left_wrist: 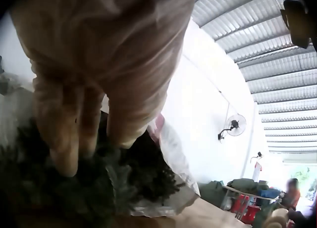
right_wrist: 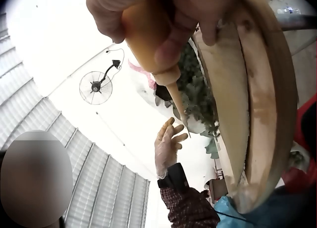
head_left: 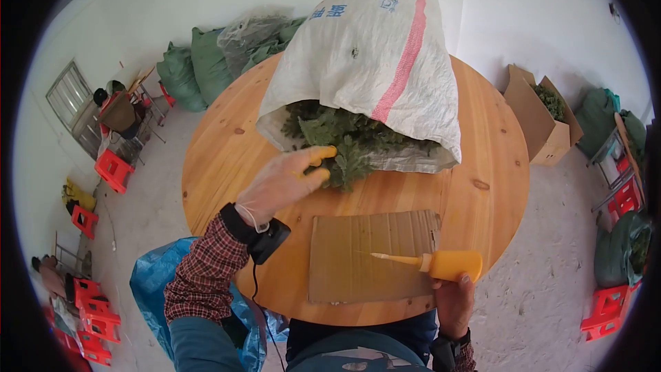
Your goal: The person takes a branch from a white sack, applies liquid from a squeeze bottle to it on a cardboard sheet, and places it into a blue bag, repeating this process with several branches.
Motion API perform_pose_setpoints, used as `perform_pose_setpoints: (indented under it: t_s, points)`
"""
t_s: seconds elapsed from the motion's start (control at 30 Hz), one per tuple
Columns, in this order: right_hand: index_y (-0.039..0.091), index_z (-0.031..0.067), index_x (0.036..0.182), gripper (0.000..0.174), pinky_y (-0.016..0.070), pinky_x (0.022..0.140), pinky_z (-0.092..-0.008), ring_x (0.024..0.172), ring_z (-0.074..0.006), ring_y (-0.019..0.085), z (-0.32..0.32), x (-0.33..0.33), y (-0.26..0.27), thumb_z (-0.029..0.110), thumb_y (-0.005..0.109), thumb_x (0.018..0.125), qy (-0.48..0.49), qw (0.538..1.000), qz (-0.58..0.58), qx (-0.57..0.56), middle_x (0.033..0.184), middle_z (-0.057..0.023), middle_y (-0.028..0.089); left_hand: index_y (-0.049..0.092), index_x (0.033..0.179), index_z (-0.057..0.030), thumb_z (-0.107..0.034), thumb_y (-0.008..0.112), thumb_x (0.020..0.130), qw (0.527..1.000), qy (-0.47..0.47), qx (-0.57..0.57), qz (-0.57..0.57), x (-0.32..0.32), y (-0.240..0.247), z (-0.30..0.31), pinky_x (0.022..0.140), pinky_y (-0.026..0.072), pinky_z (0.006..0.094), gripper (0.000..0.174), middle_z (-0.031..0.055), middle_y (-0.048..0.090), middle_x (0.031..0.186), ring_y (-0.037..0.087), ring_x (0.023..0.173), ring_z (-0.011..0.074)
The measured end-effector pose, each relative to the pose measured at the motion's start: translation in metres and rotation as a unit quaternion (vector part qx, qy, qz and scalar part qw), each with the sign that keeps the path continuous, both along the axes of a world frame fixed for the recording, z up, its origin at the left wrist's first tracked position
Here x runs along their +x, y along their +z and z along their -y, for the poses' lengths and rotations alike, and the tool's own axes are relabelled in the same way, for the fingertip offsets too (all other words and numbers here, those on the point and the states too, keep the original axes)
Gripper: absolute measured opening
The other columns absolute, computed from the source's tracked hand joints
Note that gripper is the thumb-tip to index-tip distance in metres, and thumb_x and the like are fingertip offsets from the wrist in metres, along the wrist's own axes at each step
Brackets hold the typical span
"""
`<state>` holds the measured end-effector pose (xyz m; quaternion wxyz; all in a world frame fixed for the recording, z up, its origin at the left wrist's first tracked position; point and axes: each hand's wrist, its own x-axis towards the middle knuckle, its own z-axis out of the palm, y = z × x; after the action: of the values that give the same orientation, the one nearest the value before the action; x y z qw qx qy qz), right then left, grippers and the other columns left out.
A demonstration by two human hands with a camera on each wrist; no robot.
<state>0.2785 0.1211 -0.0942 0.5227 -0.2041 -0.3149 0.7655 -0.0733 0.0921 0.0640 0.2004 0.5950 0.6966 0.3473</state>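
Observation:
My left hand [head_left: 282, 182], in a thin pale glove with yellow fingertips, reaches to the mouth of a white woven sack [head_left: 358, 55]. Its fingers lie extended over green artificial foliage sprigs [head_left: 344, 155] that spill from the opening, and they overlap the leaves in the left wrist view. Near the table's front edge, my right hand [head_left: 454, 303] grips a yellow squeeze bottle [head_left: 458, 265]. The bottle lies sideways in the head view, its long thin nozzle pointing left over a flat cardboard sheet [head_left: 365, 286]. Dark foliage [left_wrist: 94, 183] sits below the gloved fingers.
The round wooden table [head_left: 227, 138] bears the sack and cardboard. Green stuffed sacks [head_left: 210, 62] line the back wall. An open carton [head_left: 547, 138] with foliage stands to the right. Red stools [head_left: 113, 169] are at both sides, and a blue bag [head_left: 155, 275] hangs by the table's left front.

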Motion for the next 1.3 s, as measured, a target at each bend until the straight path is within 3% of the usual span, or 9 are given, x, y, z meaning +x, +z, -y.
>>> perform_pose_setpoints:
  t_s: [0.17,0.27,0.43,0.57,0.77,1.0,1.1,1.27,1.3]
  points:
    - [0.053,0.0006,0.125,0.046,0.0488,0.084,-0.0323,0.083,-0.0189,0.062,0.009,0.001,0.009,0.036,0.059,0.096,0.018,0.999,0.035,0.001,0.107,-0.0131,0.066,0.063,0.119,-0.0030,-0.027,0.063,0.089,0.991,0.115,-0.069,-0.005,-0.030,0.012,0.022,0.081,0.0481,0.0331,0.038,0.0119,0.066,0.097,0.062,0.091,0.0218]
    - [0.053,0.0000,0.125,0.046,0.0488,0.084,-0.0313,0.083,-0.0186,0.063,0.004,-0.001,0.013,0.036,0.059,0.096,0.019,0.998,0.063,0.008,0.104,-0.0129,0.066,0.064,0.117,-0.0058,-0.029,0.064,0.083,0.969,0.171,-0.098,-0.152,-0.057,-0.004,0.039,0.083,0.0490,0.0400,0.041,0.0156,0.069,0.104,0.064,0.093,0.0330]
    - [0.053,0.0010,0.122,0.042,0.0489,0.081,-0.0292,0.081,-0.0171,0.062,-0.019,-0.008,0.013,0.035,0.059,0.097,0.000,0.995,0.088,0.043,0.098,-0.0107,0.066,0.064,0.109,-0.0009,-0.025,0.065,0.083,0.964,0.086,0.040,-0.250,-0.099,-0.084,0.052,0.075,0.0489,0.0424,0.035,0.0175,0.068,0.092,0.064,0.083,0.0316]
    - [0.054,0.0022,0.121,0.040,0.0487,0.079,-0.0278,0.079,-0.0159,0.060,-0.027,-0.011,0.010,0.035,0.058,0.098,0.012,0.995,0.074,0.062,0.095,-0.0087,0.065,0.068,0.096,-0.0028,-0.036,0.067,0.079,0.950,0.172,-0.106,-0.239,-0.076,-0.092,0.048,0.078,0.0480,0.0460,0.038,0.0198,0.068,0.087,0.064,0.087,0.0372]
    - [0.054,0.0046,0.121,0.041,0.0481,0.075,-0.0264,0.078,-0.0147,0.058,-0.015,-0.011,0.012,0.039,0.057,0.099,0.013,0.999,0.046,0.025,0.098,-0.0070,0.066,0.067,0.093,-0.0005,-0.037,0.066,0.083,0.972,0.144,-0.151,-0.107,-0.005,-0.040,0.082,0.067,0.0474,0.0437,0.037,0.0201,0.066,0.083,0.064,0.077,0.0360]
    - [0.053,0.0065,0.125,0.045,0.0496,0.072,-0.0286,0.078,-0.0147,0.058,-0.012,-0.012,0.015,0.043,0.055,0.099,-0.007,1.000,0.001,0.004,0.108,-0.0098,0.065,0.068,0.095,-0.0037,-0.037,0.062,0.090,0.995,0.003,-0.098,-0.013,0.069,-0.054,0.113,0.064,0.0471,0.0415,0.034,0.0183,0.066,0.080,0.064,0.076,0.0362]
    - [0.052,0.0065,0.126,0.047,0.0504,0.072,-0.0296,0.079,-0.0152,0.059,-0.010,-0.007,0.011,0.045,0.054,0.099,-0.008,1.000,-0.004,0.000,0.111,-0.0111,0.065,0.067,0.096,-0.0033,-0.038,0.062,0.091,0.971,0.017,-0.239,0.020,0.073,-0.040,0.121,0.064,0.0476,0.0419,0.036,0.0186,0.067,0.084,0.064,0.078,0.0364]
    - [0.051,0.0058,0.129,0.050,0.0519,0.077,-0.0315,0.081,-0.0168,0.062,-0.011,-0.005,0.007,0.047,0.051,0.100,0.005,1.000,0.013,0.017,0.114,-0.0128,0.065,0.067,0.100,-0.0051,-0.039,0.063,0.090,0.964,0.016,-0.259,-0.064,0.063,-0.036,0.137,0.065,0.0488,0.0426,0.036,0.0178,0.065,0.082,0.063,0.076,0.0353]
    - [0.051,0.0055,0.129,0.051,0.0523,0.078,-0.0319,0.082,-0.0172,0.063,-0.011,-0.005,0.006,0.047,0.050,0.100,0.013,0.999,0.022,0.030,0.115,-0.0131,0.065,0.066,0.101,-0.0052,-0.038,0.063,0.090,0.958,0.032,-0.232,-0.165,0.064,-0.037,0.139,0.065,0.0492,0.0413,0.035,0.0169,0.065,0.083,0.064,0.076,0.0327]
